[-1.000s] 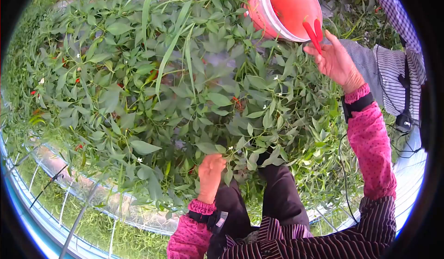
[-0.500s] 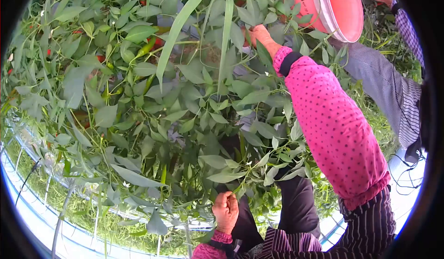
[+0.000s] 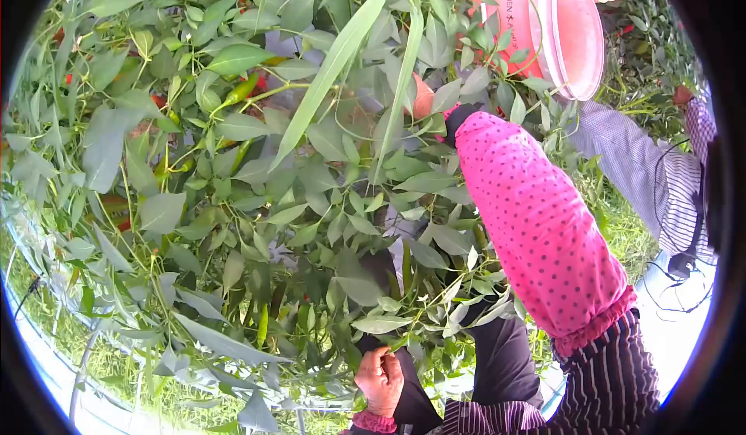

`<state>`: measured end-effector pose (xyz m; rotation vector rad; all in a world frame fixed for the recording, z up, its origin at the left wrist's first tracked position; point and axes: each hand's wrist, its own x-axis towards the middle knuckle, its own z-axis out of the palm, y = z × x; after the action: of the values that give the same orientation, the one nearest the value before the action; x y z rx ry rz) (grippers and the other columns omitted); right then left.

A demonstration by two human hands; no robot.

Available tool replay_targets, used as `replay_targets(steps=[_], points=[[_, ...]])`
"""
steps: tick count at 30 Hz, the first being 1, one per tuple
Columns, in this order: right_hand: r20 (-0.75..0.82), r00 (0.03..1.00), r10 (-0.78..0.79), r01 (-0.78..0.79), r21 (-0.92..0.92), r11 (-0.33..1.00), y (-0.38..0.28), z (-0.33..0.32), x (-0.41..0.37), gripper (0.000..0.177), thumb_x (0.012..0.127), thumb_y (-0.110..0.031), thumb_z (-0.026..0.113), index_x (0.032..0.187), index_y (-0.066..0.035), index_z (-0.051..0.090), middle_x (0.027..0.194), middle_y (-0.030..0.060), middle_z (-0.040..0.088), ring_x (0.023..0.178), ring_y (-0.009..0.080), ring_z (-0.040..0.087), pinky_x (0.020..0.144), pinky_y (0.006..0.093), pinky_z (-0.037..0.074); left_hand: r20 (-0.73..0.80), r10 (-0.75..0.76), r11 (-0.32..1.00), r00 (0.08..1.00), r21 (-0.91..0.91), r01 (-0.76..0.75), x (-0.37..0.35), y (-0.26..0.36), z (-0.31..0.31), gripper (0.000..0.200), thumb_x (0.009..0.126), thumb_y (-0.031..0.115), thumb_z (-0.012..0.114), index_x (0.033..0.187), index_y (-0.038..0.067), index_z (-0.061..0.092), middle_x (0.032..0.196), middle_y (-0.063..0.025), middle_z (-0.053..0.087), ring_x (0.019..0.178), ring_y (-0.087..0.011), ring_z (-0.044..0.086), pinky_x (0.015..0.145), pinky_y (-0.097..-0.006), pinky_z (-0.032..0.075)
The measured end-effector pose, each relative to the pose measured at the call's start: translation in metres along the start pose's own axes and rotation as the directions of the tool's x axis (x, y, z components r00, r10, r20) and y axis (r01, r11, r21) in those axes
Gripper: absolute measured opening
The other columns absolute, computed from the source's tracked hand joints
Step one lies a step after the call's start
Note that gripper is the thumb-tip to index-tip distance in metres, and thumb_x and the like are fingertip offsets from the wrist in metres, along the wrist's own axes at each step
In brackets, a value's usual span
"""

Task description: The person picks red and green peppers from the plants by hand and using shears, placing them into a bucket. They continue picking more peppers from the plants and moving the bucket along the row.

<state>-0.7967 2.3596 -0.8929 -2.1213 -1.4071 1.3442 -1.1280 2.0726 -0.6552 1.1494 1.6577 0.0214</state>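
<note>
Low in the view, my left hand (image 3: pixel 379 381) has its fingers curled together on a thin green stem at the lower edge of the pepper plant (image 3: pixel 326 163). My right hand (image 3: pixel 422 97) reaches into the upper foliage, its arm in a pink dotted sleeve cover (image 3: pixel 536 217). Leaves hide its fingers and anything in them. Green peppers (image 3: pixel 242 89) hang on the plant to the left of it, and a long green pepper (image 3: pixel 263 323) hangs left of my left hand. Small red peppers (image 3: pixel 159 101) show among the leaves.
A pinkish-red bucket (image 3: pixel 513 27) lies tilted at the upper right, its mouth facing right. Another person's hand (image 3: pixel 682 95) and grey trouser leg (image 3: pixel 622 147) are beyond it. Long grass blades (image 3: pixel 334 62) cross the upper middle. White sheeting (image 3: pixel 47 388) lies lower left.
My right hand has moved down and slightly left, deeper behind leaves. My left hand is slightly lower. The other person's hand has moved from above the bucket to its lower right.
</note>
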Motion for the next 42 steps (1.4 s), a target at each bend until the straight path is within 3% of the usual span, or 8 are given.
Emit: replay_targets(steps=[12, 17, 26, 34, 36, 38, 41, 42], points=[[0.716, 0.682, -0.146, 0.635, -0.482, 0.603, -0.006, -0.029, 0.028, 0.019, 0.068, -0.017, 0.064, 0.084, -0.01, 0.07, 0.081, 0.0076, 0.068, 0.078, 0.0236, 0.065, 0.069, 0.0341, 0.049, -0.014, 0.039, 0.995, 0.999, 0.092, -0.037, 0.002, 0.015, -0.007, 0.008, 0.076, 0.002, 0.063, 0.084, 0.005, 0.063, 0.071, -0.0097, 0.06, 0.057, -0.0241, 0.06, 0.053, -0.0317, 0.048], [0.584, 0.801, 0.131, -0.007, -0.21, 0.978, 0.044, -0.022, -0.021, 0.017, 0.071, -0.017, 0.064, 0.084, -0.008, 0.068, 0.078, 0.0081, 0.066, 0.072, 0.0217, 0.062, 0.063, 0.0328, 0.047, -0.011, 0.08, 0.971, 0.997, 0.228, -0.076, -0.004, -0.007, 0.004, 0.005, 0.078, 0.003, 0.063, 0.082, 0.005, 0.061, 0.069, -0.0093, 0.059, 0.055, -0.0223, 0.058, 0.051, -0.0316, 0.047], [0.623, 0.742, 0.248, -0.387, 0.097, 0.917, 0.073, -0.006, -0.056, 0.015, 0.076, -0.016, 0.063, 0.084, -0.003, 0.065, 0.072, 0.009, 0.062, 0.061, 0.0184, 0.056, 0.053, 0.0305, 0.044, 0.199, 0.335, 0.865, 0.921, 0.323, -0.384, 0.012, 0.001, 0.001, 0.017, 0.071, 0.001, 0.062, 0.087, 0.005, 0.06, 0.077, -0.0103, 0.059, 0.068, -0.0275, 0.059, 0.058, -0.0359, 0.048], [0.679, 0.691, 0.248, -0.525, 0.236, 0.818, 0.078, 0.002, -0.077, 0.017, 0.08, -0.016, 0.063, 0.083, 0.001, 0.062, 0.067, 0.0098, 0.059, 0.051, 0.0154, 0.052, 0.044, 0.0285, 0.042, 0.349, 0.402, 0.199, 0.846, 0.869, -0.453, 0.101, -0.005, -0.063, 0.037, 0.077, 0.019, 0.058, 0.109, 0.003, 0.057, 0.12, -0.0127, 0.052, 0.112, -0.0344, 0.052, 0.09, -0.0451, 0.043], [0.705, 0.665, 0.245, -0.561, 0.255, 0.787, 0.078, 0.002, -0.085, 0.017, 0.081, -0.016, 0.063, 0.083, 0.002, 0.062, 0.065, 0.0099, 0.058, 0.048, 0.0147, 0.05, 0.042, 0.028, 0.041, 0.266, -0.113, 0.268, 0.957, 0.936, -0.229, 0.106, -0.037, -0.095, 0.043, 0.074, 0.02, 0.06, 0.113, 0.003, 0.056, 0.127, -0.0154, 0.049, 0.114, -0.0349, 0.051, 0.088, -0.0462, 0.045], [0.744, 0.633, 0.215, -0.596, 0.29, 0.749, 0.075, -0.01, -0.102, 0.018, 0.082, -0.016, 0.062, 0.083, 0.002, 0.061, 0.064, 0.0101, 0.057, 0.046, 0.0139, 0.049, 0.04, 0.0275, 0.04, 0.326, -0.282, 0.029, 0.902, 0.943, -0.332, 0.088, -0.094, -0.131, 0.044, 0.072, 0.024, 0.062, 0.11, 0.003, 0.059, 0.12, -0.0185, 0.057, 0.105, -0.033, 0.058, 0.082, -0.046, 0.048], [0.721, 0.673, -0.165, -0.374, 0.524, 0.766, 0.106, -0.062, -0.136, 0.026, 0.087, -0.022, 0.059, 0.077, 0.002, 0.056, 0.057, 0.0072, 0.05, 0.042, 0.011, 0.041, 0.037, 0.0267, 0.033, 0.479, -0.322, 0.185, 0.816, 0.878, -0.442, 0.057, -0.078, -0.146, 0.04, 0.074, 0.031, 0.06, 0.102, 0.003, 0.064, 0.101, -0.0188, 0.066, 0.09, -0.0326, 0.065, 0.079, -0.0473, 0.049], [0.637, 0.764, 0.105, -0.517, 0.506, 0.69, 0.086, -0.091, -0.165, 0.03, 0.089, -0.023, 0.056, 0.07, -0.001, 0.052, 0.054, 0.0035, 0.046, 0.042, 0.0099, 0.041, 0.037, 0.0265, 0.035, 0.436, -0.347, 0.193, 0.83, 0.899, -0.392, 0.06, -0.079, -0.143, 0.037, 0.075, 0.031, 0.059, 0.1, 0.003, 0.064, 0.099, -0.0179, 0.065, 0.087, -0.0338, 0.064, 0.076, -0.0497, 0.049]])
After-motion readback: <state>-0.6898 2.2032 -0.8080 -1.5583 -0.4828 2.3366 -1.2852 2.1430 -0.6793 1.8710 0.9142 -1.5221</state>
